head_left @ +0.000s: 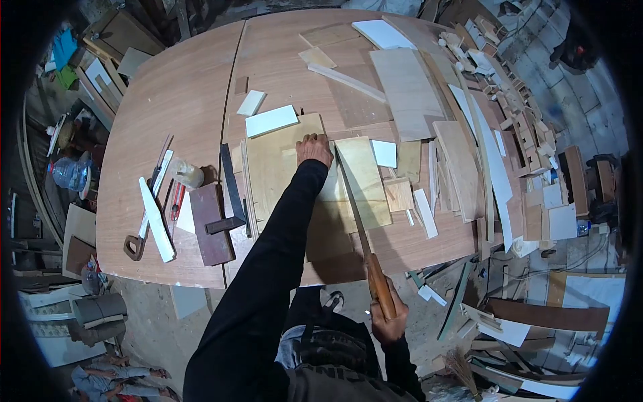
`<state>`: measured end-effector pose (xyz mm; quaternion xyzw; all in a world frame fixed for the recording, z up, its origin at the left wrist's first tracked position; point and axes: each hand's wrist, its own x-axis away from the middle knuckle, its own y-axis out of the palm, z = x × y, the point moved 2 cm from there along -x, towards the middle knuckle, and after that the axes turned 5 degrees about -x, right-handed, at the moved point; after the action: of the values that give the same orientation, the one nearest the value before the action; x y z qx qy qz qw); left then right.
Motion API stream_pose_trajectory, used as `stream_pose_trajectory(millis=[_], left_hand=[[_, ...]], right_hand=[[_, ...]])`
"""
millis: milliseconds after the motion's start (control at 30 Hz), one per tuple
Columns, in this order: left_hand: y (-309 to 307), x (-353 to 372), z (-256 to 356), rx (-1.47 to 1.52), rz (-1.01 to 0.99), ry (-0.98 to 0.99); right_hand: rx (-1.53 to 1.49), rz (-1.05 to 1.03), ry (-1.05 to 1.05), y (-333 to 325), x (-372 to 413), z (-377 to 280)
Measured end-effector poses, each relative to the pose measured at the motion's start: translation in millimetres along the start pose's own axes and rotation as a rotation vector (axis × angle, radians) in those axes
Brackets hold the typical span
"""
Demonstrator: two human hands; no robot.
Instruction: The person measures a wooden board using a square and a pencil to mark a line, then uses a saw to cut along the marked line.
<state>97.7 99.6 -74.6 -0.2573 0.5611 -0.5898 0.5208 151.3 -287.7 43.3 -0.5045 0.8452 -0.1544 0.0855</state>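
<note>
My right hand (pixel 390 316) is wrapped round the wooden handle of a handsaw (pixel 358 218), just past the table's near edge. The long narrow blade reaches forward over a pale yellowish board (pixel 365 184), its tip close to my left hand. My left hand (pixel 315 149) presses down with curled fingers on a light wooden board (pixel 271 174) left of the blade; what lies under its fingers is hidden. White offcuts (pixel 271 122) lie beyond that hand, and another white piece (pixel 384 153) is to the right of the yellowish board.
Left on the table (pixel 167 87) are a glue-like jar (pixel 189 173), a second saw (pixel 134 246), a try square (pixel 224 225) and a purplish block (pixel 209 208). Planks (pixel 408 94) and many small wooden pieces (pixel 529 134) crowd the right side. Scrap wood lies on the floor.
</note>
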Motion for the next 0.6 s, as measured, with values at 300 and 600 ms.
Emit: stream_pose_trajectory(millis=[300, 600], left_hand=[[-2.2, -0.2, 1.7, 0.000, -0.103, -0.026], [13.1, 5.8, -4.6, -0.010, -0.056, -0.022]], right_hand=[[0.019, -0.050, 0.103, -1.2, -4.3, -5.0], [0.019, -0.006, -0.010, 8.8, -14.5, 9.3]])
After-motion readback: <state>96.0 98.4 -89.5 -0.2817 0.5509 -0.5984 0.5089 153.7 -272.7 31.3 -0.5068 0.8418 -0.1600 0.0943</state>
